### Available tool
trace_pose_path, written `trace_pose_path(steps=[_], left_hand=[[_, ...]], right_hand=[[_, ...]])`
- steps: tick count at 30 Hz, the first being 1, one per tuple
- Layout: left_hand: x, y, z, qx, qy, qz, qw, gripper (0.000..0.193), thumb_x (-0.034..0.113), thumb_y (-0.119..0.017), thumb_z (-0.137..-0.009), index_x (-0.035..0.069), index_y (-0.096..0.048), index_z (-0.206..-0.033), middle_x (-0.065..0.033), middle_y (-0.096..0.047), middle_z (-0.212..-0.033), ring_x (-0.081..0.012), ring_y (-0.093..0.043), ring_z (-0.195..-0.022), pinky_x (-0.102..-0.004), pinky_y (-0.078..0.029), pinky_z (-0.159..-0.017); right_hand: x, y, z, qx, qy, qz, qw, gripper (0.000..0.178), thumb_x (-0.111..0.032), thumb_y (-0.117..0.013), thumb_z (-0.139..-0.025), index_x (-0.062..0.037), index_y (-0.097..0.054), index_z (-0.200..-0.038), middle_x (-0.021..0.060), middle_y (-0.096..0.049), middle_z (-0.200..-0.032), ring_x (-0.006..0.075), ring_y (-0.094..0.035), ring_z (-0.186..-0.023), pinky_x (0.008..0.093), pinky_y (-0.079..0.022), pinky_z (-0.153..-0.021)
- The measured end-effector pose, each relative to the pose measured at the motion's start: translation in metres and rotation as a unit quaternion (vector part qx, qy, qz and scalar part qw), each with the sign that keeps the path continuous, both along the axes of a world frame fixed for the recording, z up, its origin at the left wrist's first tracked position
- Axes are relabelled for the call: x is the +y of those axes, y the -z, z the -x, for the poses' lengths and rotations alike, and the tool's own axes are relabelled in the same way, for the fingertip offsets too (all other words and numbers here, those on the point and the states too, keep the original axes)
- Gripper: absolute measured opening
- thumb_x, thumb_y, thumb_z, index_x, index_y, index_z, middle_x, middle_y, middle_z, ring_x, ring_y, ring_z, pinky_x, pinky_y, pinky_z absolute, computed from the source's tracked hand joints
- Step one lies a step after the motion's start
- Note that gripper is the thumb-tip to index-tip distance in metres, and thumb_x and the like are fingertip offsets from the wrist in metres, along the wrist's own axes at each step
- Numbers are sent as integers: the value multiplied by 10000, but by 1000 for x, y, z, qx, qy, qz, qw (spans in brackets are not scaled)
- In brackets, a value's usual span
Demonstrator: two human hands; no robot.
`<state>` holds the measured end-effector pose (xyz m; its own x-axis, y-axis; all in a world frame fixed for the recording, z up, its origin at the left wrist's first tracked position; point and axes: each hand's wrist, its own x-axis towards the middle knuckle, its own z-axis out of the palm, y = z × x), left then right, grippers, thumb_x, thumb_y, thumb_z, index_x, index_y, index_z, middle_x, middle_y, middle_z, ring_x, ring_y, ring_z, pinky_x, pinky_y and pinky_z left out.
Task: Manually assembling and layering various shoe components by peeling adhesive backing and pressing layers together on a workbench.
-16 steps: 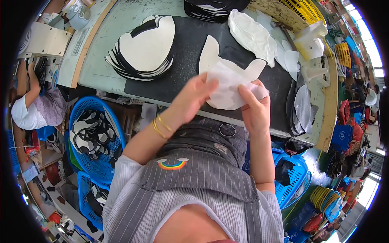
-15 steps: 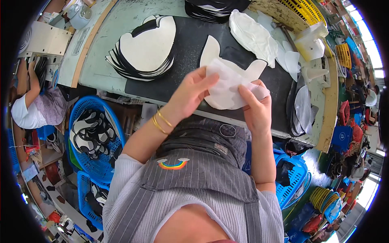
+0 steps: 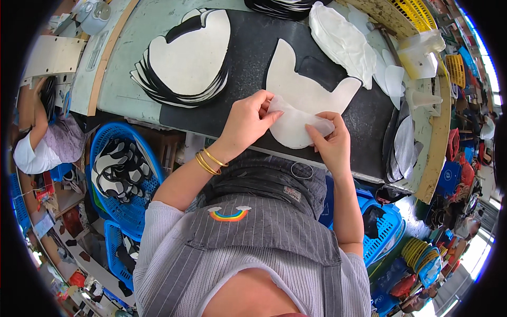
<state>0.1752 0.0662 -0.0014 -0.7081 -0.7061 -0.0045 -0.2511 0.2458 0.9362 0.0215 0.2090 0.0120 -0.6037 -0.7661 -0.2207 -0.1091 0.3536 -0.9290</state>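
A thin, translucent white sheet [image 3: 293, 114] is stretched between my two hands. My left hand [image 3: 252, 120] pinches its left end between thumb and fingers, and my right hand [image 3: 331, 141] pinches the right end. Below the sheet lies a white, U-shaped cut piece [image 3: 303, 87] with a dark edge, its rounded end toward me. The sheet overlaps that rounded end; whether it touches the piece all along I cannot tell. The piece rests on a black mat [image 3: 248, 47]. To the left sits a stack of similar white pieces [image 3: 187, 61] with black edges.
A crumpled stack of white sheets [image 3: 343, 45] lies beyond the piece. Dark and grey curved pieces [image 3: 404, 142] stand at the table's right side, near a white cone [image 3: 425, 99]. Blue baskets [image 3: 127, 211] hold cut scraps at lower left. Another person [image 3: 53, 137] works at far left.
Both hands have come down slightly toward me with the sheet, uncovering more of the U-shaped piece. The sheet now lies lower, across the piece's rounded end.
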Motion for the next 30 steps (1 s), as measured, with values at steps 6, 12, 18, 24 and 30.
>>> trace_pose_path(steps=[6,12,18,24,30], left_hand=[[-1,-8,-1,3,25,365,931,548,165,-731,-716,49,-533,-1213,-148,-489,-1275,-305,-471,-1147,-439,-405,-928],[27,-20,4,-108,336,384,853,819,569,-609,-742,55,-425,-1353,-159,-365,-1433,-387,-277,-1347,-540,-199,-1091],[39,-50,20,-74,327,378,863,577,523,-619,-774,7,-603,-1030,-138,-565,-1153,-331,-490,-1098,-482,-339,-979],[17,-41,182,152,291,427,843,397,353,-619,-836,0,-598,-1016,-141,-579,-1126,-281,-513,-1069,-416,-377,-921],[7,-19,264,-45,319,458,828,597,567,-461,-892,2,-641,-954,-143,-648,-960,-288,-575,-992,-429,-411,-912]], right_hand=[[-4,-10,2,21,8,-45,999,312,-130,-709,-780,-26,-554,-1030,98,-648,-749,112,-609,-546,247,-483,-501],[18,-17,50,408,50,-66,909,384,-271,-732,-745,-36,-553,-991,158,-612,-908,335,-625,-780,408,-507,-665],[32,-8,212,626,-30,-130,768,111,-42,-540,-764,-6,-550,-868,178,-610,-895,343,-571,-867,441,-478,-745],[45,-9,238,449,-35,-85,889,179,-75,-534,-827,-27,-627,-973,202,-639,-800,387,-604,-788,459,-477,-715],[55,-83,210,375,354,211,830,172,-76,-508,-940,-26,-632,-1049,98,-660,-932,162,-623,-713,304,-503,-673]])
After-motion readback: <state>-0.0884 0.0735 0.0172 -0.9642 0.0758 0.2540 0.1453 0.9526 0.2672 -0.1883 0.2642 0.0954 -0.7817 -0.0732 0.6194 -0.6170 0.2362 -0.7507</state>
